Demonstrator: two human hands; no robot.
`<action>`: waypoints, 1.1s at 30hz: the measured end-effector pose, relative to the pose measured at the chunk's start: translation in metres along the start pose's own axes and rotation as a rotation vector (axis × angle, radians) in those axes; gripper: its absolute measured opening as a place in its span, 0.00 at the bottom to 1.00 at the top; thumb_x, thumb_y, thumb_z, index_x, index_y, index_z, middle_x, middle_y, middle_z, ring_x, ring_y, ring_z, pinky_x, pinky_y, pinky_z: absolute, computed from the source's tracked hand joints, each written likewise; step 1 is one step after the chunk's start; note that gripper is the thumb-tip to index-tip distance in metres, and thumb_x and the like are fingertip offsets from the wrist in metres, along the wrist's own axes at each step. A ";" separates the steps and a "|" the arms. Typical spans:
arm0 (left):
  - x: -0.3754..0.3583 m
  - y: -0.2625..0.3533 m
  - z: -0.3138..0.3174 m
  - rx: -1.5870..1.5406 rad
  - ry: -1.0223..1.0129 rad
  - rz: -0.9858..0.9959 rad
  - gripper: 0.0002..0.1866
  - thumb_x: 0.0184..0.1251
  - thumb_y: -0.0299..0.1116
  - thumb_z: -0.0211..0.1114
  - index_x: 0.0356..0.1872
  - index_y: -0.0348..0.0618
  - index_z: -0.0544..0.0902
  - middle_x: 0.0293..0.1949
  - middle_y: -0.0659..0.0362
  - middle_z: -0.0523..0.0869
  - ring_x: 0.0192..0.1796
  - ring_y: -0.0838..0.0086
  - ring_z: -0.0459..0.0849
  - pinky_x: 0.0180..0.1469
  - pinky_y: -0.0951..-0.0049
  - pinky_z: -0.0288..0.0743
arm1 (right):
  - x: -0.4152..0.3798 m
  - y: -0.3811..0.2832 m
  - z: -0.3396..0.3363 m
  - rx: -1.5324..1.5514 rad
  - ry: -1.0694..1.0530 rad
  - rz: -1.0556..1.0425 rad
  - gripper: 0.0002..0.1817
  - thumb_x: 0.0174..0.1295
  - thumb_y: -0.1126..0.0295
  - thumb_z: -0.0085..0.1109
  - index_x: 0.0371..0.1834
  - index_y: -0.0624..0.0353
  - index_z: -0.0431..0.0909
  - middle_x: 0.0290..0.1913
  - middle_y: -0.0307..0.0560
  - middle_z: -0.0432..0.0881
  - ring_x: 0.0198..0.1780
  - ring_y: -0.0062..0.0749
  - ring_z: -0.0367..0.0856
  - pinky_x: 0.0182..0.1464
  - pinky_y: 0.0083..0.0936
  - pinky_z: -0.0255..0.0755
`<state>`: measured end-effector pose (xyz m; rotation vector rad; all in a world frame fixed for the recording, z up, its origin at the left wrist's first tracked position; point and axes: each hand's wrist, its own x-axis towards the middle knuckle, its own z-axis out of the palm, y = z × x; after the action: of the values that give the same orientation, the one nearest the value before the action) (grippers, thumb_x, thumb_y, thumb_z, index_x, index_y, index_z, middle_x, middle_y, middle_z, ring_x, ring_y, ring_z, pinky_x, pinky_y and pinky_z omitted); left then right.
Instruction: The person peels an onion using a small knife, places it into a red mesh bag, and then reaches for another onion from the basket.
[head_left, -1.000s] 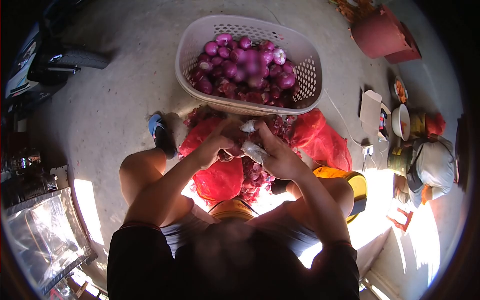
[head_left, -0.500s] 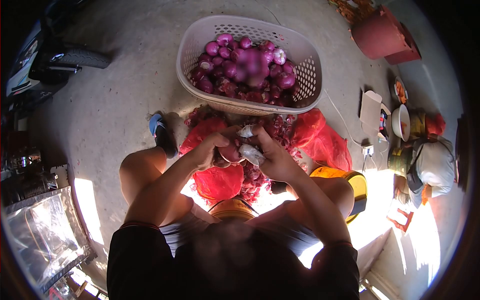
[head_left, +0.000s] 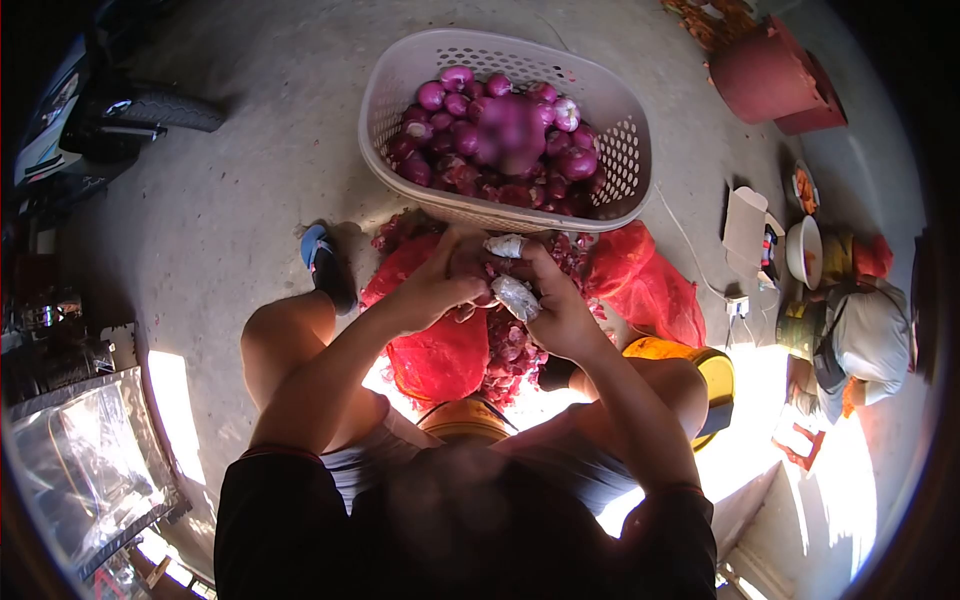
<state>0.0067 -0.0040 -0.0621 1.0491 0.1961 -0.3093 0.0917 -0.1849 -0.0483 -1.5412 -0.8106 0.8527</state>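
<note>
Over the pile of peelings, my left hand is closed around a red onion, which its fingers mostly cover. My right hand meets it from the other side, fingers bent against the onion. White or silvery wrapping covers the thumb and a finger of that hand. Whether a small blade is in it cannot be made out. Loose red onion skins lie below the hands, beside red mesh bags. Just ahead stands a grey plastic basket holding many peeled purple onions.
A yellow bucket stands by my right knee. To the right are another person, a white bowl, an open carton and a cord with a socket. A motorbike wheel is at the left, a reddish tub at the upper right.
My left hand has turned and shifted up slightly, so its fingers now hide more of the onion. The right hand has moved a little to the right, its wrapped fingers still at the onion.
</note>
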 end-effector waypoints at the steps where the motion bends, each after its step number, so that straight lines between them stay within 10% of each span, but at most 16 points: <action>1: 0.000 0.000 0.001 -0.010 -0.009 0.052 0.31 0.57 0.26 0.59 0.62 0.48 0.55 0.43 0.57 0.74 0.35 0.77 0.74 0.31 0.77 0.72 | 0.001 -0.001 0.001 -0.018 0.041 -0.009 0.26 0.61 0.80 0.51 0.62 0.57 0.57 0.51 0.50 0.76 0.51 0.32 0.77 0.51 0.26 0.69; 24: 0.003 0.010 0.006 -0.403 -0.085 0.145 0.34 0.64 0.44 0.60 0.66 0.54 0.51 0.56 0.55 0.69 0.51 0.68 0.75 0.45 0.66 0.75 | 0.004 -0.030 -0.013 -0.179 0.118 0.042 0.31 0.62 0.75 0.51 0.65 0.61 0.47 0.44 0.55 0.78 0.45 0.40 0.79 0.49 0.30 0.70; 33: 0.000 0.002 0.013 -0.137 0.030 0.204 0.33 0.69 0.30 0.50 0.70 0.53 0.43 0.59 0.58 0.64 0.59 0.74 0.65 0.62 0.69 0.58 | 0.009 -0.023 -0.006 -0.187 0.106 0.027 0.30 0.60 0.76 0.52 0.64 0.60 0.50 0.43 0.56 0.77 0.43 0.40 0.78 0.46 0.30 0.69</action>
<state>0.0075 -0.0146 -0.0539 0.9295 0.1337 -0.0941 0.0999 -0.1773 -0.0255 -1.7499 -0.8123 0.7240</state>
